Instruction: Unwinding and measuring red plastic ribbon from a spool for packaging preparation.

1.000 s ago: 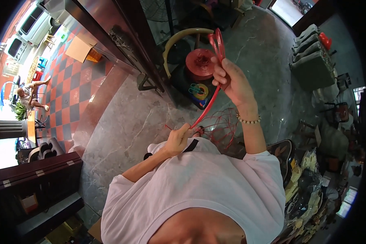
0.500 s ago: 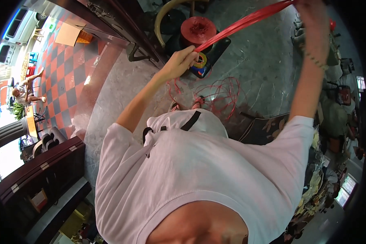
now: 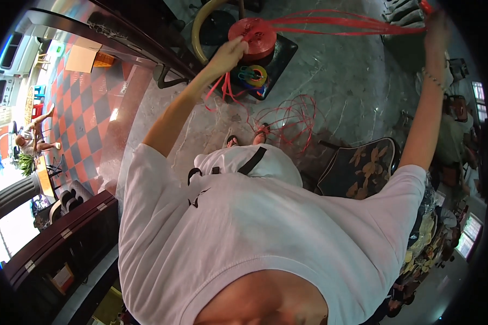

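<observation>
Several strands of red plastic string (image 3: 341, 24) stretch between my hands across the far part of the view. My left hand (image 3: 229, 56) is closed on them beside a round red spool of string (image 3: 263, 49), with loose tails dangling below the fingers. Far out to the right, my raised right hand (image 3: 436, 35) is blurred but appears closed round the other end of the strands. The spool rests on a black seat (image 3: 282, 65). Next to it lie a pair of green-handled scissors (image 3: 248, 74) and a yellow-and-blue roll (image 3: 259, 84), probably tape.
Tangled red string (image 3: 293, 119) lies on the grey floor near my feet. A dark flower-patterned chair (image 3: 360, 168) stands to my right. At left are a dark door frame (image 3: 141, 40) and a dark cabinet (image 3: 65, 238). Another person (image 3: 35, 135) sits outside.
My right hand has moved outward to the right and slightly down. The strands have spread apart. My left hand has shifted left and up, and tails now hang beneath it.
</observation>
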Demonstrator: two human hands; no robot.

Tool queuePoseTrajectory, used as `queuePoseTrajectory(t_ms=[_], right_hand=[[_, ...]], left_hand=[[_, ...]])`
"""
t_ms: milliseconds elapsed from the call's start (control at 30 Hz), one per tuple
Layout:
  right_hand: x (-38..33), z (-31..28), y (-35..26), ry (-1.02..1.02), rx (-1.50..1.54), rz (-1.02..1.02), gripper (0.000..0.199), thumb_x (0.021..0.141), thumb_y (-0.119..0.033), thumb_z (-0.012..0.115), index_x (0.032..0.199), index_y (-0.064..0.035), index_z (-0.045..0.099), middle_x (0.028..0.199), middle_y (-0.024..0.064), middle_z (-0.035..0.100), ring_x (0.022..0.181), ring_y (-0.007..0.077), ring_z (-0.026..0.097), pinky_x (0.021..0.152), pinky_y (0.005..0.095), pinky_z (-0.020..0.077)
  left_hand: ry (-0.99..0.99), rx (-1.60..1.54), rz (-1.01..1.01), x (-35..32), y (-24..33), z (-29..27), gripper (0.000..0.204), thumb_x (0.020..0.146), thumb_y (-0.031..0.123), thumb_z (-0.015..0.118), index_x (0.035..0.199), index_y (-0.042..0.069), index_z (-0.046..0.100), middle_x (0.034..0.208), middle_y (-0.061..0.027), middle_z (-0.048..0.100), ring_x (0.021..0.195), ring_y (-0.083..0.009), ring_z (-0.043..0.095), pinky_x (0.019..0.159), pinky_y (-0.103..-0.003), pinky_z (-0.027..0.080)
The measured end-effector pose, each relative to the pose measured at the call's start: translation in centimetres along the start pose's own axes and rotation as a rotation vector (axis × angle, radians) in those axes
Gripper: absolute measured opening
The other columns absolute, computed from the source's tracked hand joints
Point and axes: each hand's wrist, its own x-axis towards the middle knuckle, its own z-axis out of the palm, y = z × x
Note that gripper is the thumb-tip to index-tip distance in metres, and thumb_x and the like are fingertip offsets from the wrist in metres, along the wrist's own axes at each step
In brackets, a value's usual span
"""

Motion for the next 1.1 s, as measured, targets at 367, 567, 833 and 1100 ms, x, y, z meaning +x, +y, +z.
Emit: queuePoseTrajectory(t_ms=[367, 567, 833, 1100], right_hand=[[-6.6, -1.5, 8.5, -0.055, -0.184, 0.114, 0.030, 0.090, -0.030, 0.043, 0.090, -0.0043, 0.058, 0.065, -0.0037, 0.047, 0.053, 0.0046, 0.041, 0.048, 0.0207, 0.0343], [-7.4, -2.7, 12.3, -0.062, -0.086, 0.277, 0.025, 0.089, -0.030, 0.049, 0.089, -0.0068, 0.056, 0.061, -0.0080, 0.039, 0.051, 0.0019, 0.033, 0.046, 0.0193, 0.0268], [-18.0, -2.4, 19.2, -0.107, 0.144, 0.761, 0.024, 0.086, -0.032, 0.050, 0.083, -0.0083, 0.055, 0.059, -0.0032, 0.044, 0.047, 0.0077, 0.039, 0.043, 0.0234, 0.0309], [-38.2, -4.6, 22.2, -0.292, -0.205, 1.081, 0.025, 0.087, -0.035, 0.050, 0.077, -0.0119, 0.053, 0.059, -0.0044, 0.043, 0.043, 0.0063, 0.037, 0.038, 0.0208, 0.0297]], left_hand=[[0.031, -0.083, -0.041, 2.1, 4.5, -1.5, 0.022, 0.092, 0.029, 0.040, 0.080, 0.012, 0.044, 0.055, 0.0083, 0.028, 0.043, -0.0006, 0.024, 0.039, -0.017, 0.018], [0.002, -0.078, -0.079, 0.5, 5.5, -1.3, 0.023, 0.093, 0.029, 0.040, 0.079, 0.012, 0.044, 0.056, 0.0079, 0.029, 0.045, -0.0013, 0.025, 0.040, -0.017, 0.020], [-0.079, 0.353, 0.073, -7.3, 6.4, 1.3, 0.014, 0.087, 0.017, 0.042, 0.080, 0.004, 0.045, 0.059, -0.0094, 0.044, 0.054, -0.0229, 0.048, 0.050, -0.035, 0.037], [-0.370, 0.589, -0.049, -15.0, 5.5, 4.8, 0.013, 0.082, 0.012, 0.048, 0.092, 0.004, 0.049, 0.070, -0.0214, 0.055, 0.069, -0.0391, 0.055, 0.058, -0.044, 0.042]])
